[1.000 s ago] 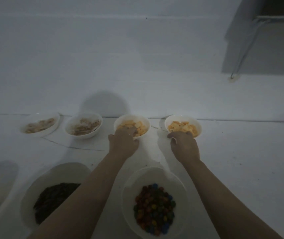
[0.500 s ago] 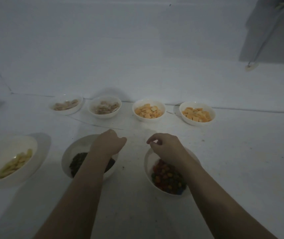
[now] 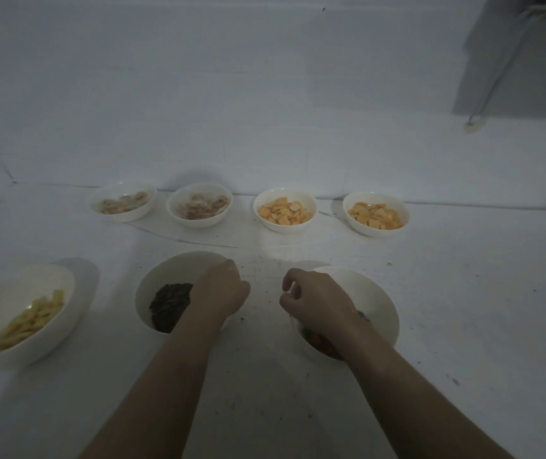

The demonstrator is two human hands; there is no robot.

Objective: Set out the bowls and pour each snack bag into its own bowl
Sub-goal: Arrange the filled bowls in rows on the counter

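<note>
My two hands at the near bowls, to bring them in line.

My left hand (image 3: 220,294) curls on the rim of the dark snack bowl (image 3: 152,289); my right hand (image 3: 318,301) curls over the candy bowl (image 3: 381,303), whether it grips I cannot tell. The four filled bowls stand beyond my knuckles.

bowls (image 3: 285,194) — glossy white, ceramic-looking | surface (image 3: 463,293) — matt white, speckled with crumbs

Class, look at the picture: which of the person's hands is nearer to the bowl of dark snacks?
The left hand. It sits at the right rim of the bowl of dark snacks, overlapping it. The right hand is farther right, over the bowl of colourful candies.
</note>
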